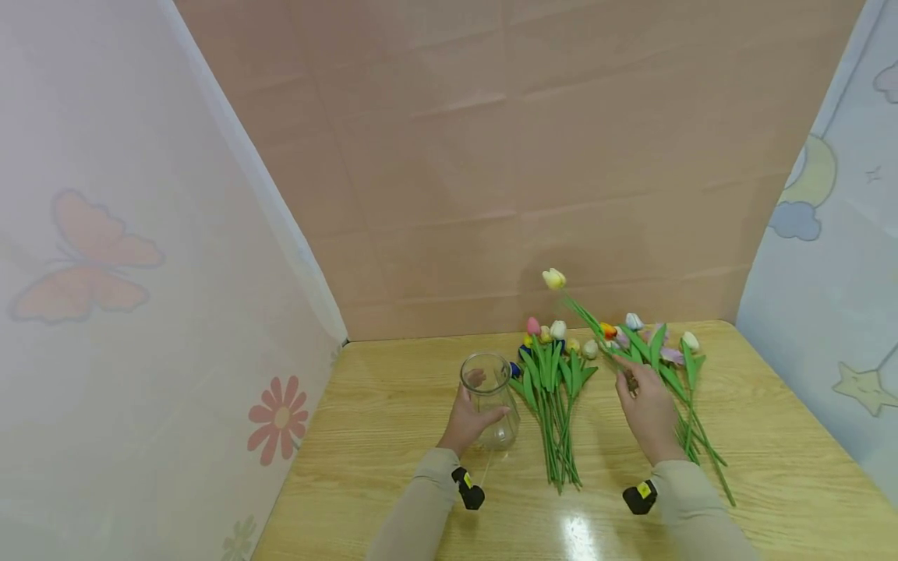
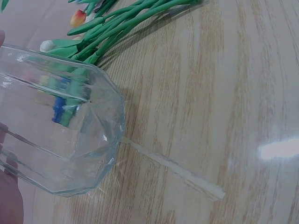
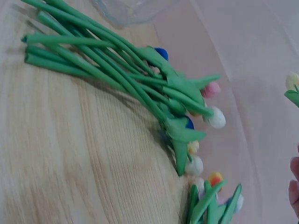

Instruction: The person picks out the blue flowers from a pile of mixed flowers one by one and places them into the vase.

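My left hand (image 1: 468, 419) grips a clear glass vase (image 1: 508, 425) by its side, fingers behind and thumb in front. Faceted glass at the base of the vase (image 2: 110, 154) fills the left of the left wrist view. Raised above the table, a pale yellow artificial tulip (image 1: 554, 279) leans up and left from my right hand (image 1: 651, 417), which pinches its green stem. Only the bloom of that tulip (image 3: 293, 82) and some fingertips (image 3: 294, 179) show at the right wrist view's edge. Between the hands lies a bunch of mixed tulips (image 1: 550, 378).
A second group of flowers (image 1: 691, 370) lies at the right, partly behind my right hand. The wooden table (image 1: 393, 405) meets a brown backdrop (image 1: 435, 234) behind and a patterned side wall (image 1: 175, 327) on the left. A pale strip (image 2: 187, 175) runs along the tabletop beside the vase.
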The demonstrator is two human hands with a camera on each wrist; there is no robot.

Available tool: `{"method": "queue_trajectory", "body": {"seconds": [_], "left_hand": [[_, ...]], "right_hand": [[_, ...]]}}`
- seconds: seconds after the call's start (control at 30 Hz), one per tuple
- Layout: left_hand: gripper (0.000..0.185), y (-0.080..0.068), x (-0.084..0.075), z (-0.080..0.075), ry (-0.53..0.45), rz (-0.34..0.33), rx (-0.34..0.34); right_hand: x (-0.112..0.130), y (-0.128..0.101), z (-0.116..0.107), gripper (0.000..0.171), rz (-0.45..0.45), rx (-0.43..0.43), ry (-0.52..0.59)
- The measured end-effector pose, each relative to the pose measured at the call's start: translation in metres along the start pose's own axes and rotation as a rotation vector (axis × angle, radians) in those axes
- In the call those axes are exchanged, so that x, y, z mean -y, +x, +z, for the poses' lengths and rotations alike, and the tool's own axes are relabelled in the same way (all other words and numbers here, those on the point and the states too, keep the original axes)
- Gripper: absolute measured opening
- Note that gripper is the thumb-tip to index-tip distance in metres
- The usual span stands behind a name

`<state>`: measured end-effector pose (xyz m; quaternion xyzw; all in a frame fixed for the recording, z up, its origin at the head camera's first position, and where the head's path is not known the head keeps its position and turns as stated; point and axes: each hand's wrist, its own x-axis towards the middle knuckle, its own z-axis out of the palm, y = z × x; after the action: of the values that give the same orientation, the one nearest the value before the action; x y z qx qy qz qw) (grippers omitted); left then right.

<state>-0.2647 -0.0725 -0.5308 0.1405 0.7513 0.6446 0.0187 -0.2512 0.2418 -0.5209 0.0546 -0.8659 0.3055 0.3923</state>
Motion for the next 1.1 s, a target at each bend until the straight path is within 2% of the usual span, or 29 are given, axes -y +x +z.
{"method": "queue_trajectory", "body": {"seconds": [0.23,0.4,0.57,0.73,0.83,0.97,1.1], "left_hand": [[0.081,-0.001,-0.002,0.0,0.006,-0.02,-0.004],[0.08,-0.001,-0.002,0.0,-0.005,-0.014,-0.003],[0.08,-0.001,-0.002,0.0,0.003,-0.016,-0.003],[0.081,-0.002,-0.003,-0.001,0.009,-0.017,-0.001],[0.08,0.003,0.009,0.0,0.009,-0.011,-0.015],[0.08,0.01,0.026,0.002,0.013,-0.022,-0.041],[0.08,0.007,0.018,0.003,0.013,-0.03,-0.038]], "right_hand": [[-0.019,0.002,-0.016,0.032,0.112,-0.068,-0.024],[-0.032,0.001,-0.025,0.031,0.239,-0.057,-0.096],[-0.045,-0.002,-0.034,0.032,0.384,-0.002,-0.147],[-0.055,-0.004,-0.038,0.034,0.491,0.046,-0.172],[-0.059,-0.008,-0.04,0.036,0.534,0.084,-0.181],[-0.064,-0.014,-0.041,0.035,0.544,0.147,-0.215],[-0.068,-0.02,-0.043,0.033,0.527,0.235,-0.259]]}}
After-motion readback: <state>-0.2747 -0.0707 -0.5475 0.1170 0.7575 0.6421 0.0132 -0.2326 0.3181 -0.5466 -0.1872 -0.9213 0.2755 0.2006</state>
